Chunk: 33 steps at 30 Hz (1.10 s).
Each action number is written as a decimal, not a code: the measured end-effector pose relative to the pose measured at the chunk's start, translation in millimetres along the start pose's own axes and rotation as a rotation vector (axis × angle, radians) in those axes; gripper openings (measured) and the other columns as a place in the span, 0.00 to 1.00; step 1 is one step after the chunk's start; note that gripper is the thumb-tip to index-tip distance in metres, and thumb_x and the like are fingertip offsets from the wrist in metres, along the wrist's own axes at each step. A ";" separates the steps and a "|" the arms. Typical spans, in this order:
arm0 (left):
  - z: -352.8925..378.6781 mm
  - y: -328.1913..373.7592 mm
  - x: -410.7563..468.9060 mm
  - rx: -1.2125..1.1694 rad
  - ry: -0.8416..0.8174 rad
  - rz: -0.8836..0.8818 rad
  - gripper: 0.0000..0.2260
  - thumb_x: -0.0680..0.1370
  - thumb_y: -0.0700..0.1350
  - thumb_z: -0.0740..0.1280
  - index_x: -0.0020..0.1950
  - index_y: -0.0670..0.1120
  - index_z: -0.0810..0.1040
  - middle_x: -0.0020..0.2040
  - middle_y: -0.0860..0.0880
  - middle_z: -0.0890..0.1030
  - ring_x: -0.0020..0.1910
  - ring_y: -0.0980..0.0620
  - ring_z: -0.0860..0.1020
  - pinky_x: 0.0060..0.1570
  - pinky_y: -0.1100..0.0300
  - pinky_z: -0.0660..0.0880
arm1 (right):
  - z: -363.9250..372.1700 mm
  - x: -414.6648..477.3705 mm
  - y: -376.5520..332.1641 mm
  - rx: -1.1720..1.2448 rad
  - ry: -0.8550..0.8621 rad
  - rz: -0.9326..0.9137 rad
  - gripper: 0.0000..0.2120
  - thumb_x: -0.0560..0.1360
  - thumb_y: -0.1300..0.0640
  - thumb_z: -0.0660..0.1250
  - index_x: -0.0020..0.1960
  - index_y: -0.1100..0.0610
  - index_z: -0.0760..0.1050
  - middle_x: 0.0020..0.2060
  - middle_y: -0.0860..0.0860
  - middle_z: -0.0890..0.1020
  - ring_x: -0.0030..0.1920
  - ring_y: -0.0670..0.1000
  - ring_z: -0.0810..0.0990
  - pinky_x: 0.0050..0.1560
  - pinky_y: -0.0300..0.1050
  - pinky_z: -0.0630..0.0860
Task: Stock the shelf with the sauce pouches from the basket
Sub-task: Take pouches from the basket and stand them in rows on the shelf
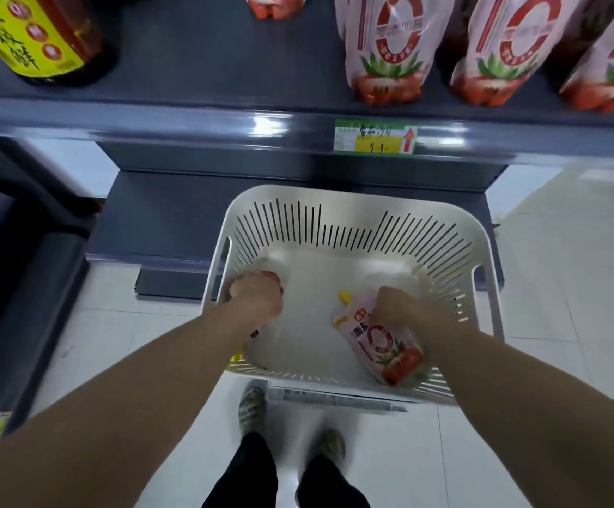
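Gripping a pouch (pixel 382 342) each, our left hand (pixel 257 298) and right hand (pixel 397 306) hold apparently the basket's (pixel 353 199) last two; shelved pouches (pixel 389 49) already stand on the shelf (pixel 188 67).

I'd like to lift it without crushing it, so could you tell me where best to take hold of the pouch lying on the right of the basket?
Probably the narrow shoulder just below the yellow cap, coming from above at its right edge, where the right hand holds it. The pouch lies flat and slanted, its wide base by the near wall of the basket.
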<state>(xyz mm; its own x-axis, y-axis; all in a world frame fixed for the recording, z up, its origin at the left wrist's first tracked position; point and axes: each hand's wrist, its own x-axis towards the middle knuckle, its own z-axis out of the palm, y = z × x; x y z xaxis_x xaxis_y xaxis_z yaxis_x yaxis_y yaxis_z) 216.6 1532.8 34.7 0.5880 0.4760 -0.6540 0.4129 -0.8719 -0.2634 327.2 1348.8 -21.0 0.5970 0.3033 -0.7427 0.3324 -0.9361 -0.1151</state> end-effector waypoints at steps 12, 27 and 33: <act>3.2 -0.1 -7.2 -0.324 -0.251 0.212 0.42 0.73 0.29 0.63 0.76 0.51 0.40 0.65 0.35 0.71 0.43 0.42 0.78 0.24 0.60 0.71 | -0.1 0.9 -7.3 0.130 0.050 0.047 0.14 0.76 0.60 0.62 0.59 0.65 0.75 0.54 0.57 0.79 0.58 0.56 0.77 0.50 0.42 0.74; -89.2 -37.6 -82.9 -0.641 0.088 0.191 0.12 0.76 0.36 0.62 0.58 0.38 0.77 0.35 0.52 0.72 0.39 0.51 0.74 0.33 0.67 0.70 | -101.1 -131.5 -43.4 0.751 0.637 -0.288 0.11 0.77 0.62 0.58 0.49 0.67 0.76 0.46 0.63 0.82 0.49 0.62 0.80 0.51 0.57 0.77; -143.9 -63.9 -144.0 -0.771 0.429 0.263 0.11 0.71 0.34 0.67 0.52 0.39 0.82 0.50 0.42 0.83 0.45 0.47 0.80 0.42 0.61 0.71 | -155.1 -200.3 -72.9 0.850 0.798 -0.428 0.11 0.71 0.68 0.57 0.46 0.68 0.78 0.43 0.64 0.83 0.46 0.64 0.81 0.48 0.62 0.79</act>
<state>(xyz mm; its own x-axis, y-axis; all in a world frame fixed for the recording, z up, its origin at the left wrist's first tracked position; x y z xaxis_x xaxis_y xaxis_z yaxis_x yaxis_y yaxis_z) 205.7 1536.5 247.8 0.8725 0.4095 -0.2666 0.4883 -0.7130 0.5032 296.6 1383.9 238.4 0.9333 0.3573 0.0345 0.2092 -0.4635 -0.8610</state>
